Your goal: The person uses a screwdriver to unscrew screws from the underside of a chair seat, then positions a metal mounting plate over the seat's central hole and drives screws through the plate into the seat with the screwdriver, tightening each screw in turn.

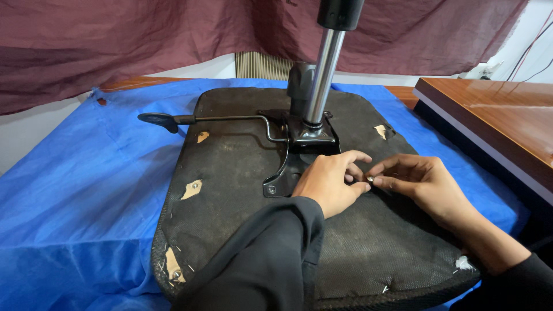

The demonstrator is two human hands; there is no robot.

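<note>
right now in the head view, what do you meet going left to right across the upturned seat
black lever handle → chrome gas column → left hand → small silver fastener → right hand → wooden tabletop

Two bare hands, no gloves, rings or watch visible. Left hand near frame centre, right hand right of centre. Long dark grey sleeves on both arms: left sleeve bulky, loosely folded, filling lower middle; right cuff only glimpsed at lower right corner.
</note>
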